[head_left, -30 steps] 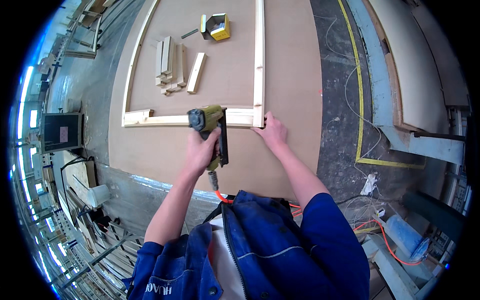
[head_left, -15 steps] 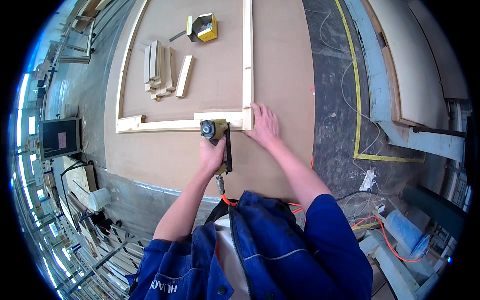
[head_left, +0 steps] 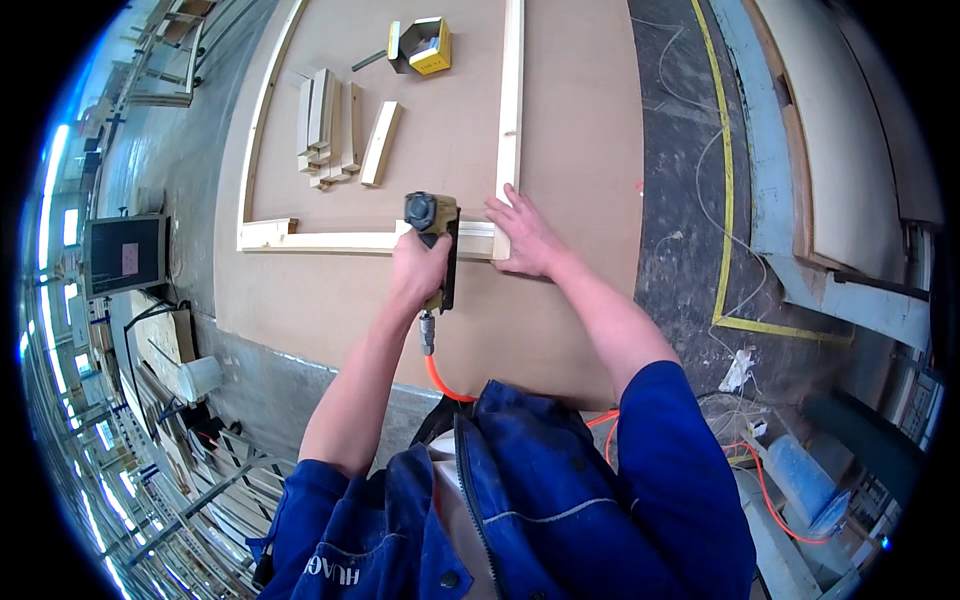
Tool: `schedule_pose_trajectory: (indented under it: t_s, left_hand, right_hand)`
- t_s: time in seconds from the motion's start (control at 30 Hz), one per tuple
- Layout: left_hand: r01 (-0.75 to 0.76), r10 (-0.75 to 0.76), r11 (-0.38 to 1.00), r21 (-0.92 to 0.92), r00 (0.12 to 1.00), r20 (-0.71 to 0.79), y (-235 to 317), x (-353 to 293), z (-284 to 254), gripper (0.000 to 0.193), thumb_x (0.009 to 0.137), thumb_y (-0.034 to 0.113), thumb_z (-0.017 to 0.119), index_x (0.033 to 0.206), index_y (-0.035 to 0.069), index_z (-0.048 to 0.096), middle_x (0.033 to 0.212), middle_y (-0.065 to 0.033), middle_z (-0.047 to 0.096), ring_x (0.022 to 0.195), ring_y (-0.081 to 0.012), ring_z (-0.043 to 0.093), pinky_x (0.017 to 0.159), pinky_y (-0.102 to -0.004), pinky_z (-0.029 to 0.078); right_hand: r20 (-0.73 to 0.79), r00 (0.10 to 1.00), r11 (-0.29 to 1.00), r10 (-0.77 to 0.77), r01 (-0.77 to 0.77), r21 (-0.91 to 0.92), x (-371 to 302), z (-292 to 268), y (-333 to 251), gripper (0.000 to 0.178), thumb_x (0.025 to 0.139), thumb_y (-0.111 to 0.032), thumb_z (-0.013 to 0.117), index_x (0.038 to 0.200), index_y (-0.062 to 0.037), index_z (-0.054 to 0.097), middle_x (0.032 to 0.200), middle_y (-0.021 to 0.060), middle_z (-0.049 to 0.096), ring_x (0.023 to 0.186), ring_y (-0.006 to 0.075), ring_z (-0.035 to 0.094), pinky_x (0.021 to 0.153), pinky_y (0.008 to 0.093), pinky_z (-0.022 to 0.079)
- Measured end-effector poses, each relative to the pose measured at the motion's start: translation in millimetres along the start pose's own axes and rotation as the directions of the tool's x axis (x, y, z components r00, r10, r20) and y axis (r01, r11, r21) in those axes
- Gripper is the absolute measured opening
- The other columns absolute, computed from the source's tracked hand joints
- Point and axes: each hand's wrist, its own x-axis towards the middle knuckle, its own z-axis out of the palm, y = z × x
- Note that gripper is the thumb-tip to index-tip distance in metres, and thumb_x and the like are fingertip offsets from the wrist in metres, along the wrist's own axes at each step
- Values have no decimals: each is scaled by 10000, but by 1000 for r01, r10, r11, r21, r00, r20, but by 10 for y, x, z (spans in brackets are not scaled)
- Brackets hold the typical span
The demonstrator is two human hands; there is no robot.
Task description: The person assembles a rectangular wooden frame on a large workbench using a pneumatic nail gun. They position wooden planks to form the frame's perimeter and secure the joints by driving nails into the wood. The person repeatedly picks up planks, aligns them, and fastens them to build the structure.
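Observation:
My left hand [head_left: 420, 266] is wrapped round the handle of a pneumatic nail gun [head_left: 432, 212], black and tan, with an orange air hose [head_left: 437, 375] coupled to its lower end. The gun's head is over the near rail of a pale wooden frame [head_left: 340, 243], close to a short block at the right corner; its nose is hidden from above. My right hand [head_left: 527, 237] holds that corner, fingers over the upright strip and thumb at its near end. The frame lies on a large brown board [head_left: 580, 330].
Inside the frame lie a stack of short wood blocks [head_left: 322, 115], a single block [head_left: 380, 144] and an open yellow-and-black box [head_left: 430, 48] beside a thin dark strip. Another short block [head_left: 270, 227] sits in the left corner. A cable and yellow tape [head_left: 725, 200] run along the floor at right.
The nail gun in my left hand has moved forward, over the rail. My right hand has shifted from the corner's outer side onto the wood, fingers now across the upright strip.

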Motion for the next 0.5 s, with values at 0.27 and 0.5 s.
schedule_pose_trajectory:
  t_s: [0.27,0.5]
  left_hand:
    - [29,-42,993,113,993,112,192,173,-40,291,878,192,657,830,-95,650,612,-156,657,541,-244,676,569,-398,541]
    - [9,-28,985,170,994,108,176,202,-33,331,884,221,654,826,-105,656,618,-173,660,556,-259,685,561,-409,535]
  right_hand:
    - [-32,999,999,-20,22,45,-1,46,37,880,699,-347,854,1437,-16,507,1560,128,407,1543,419,198,1288,541,199]
    - [-18,1000,998,-26,27,63,-1,14,10,886,688,-332,856,1441,-26,501,1542,119,429,1542,420,196,1289,539,198]
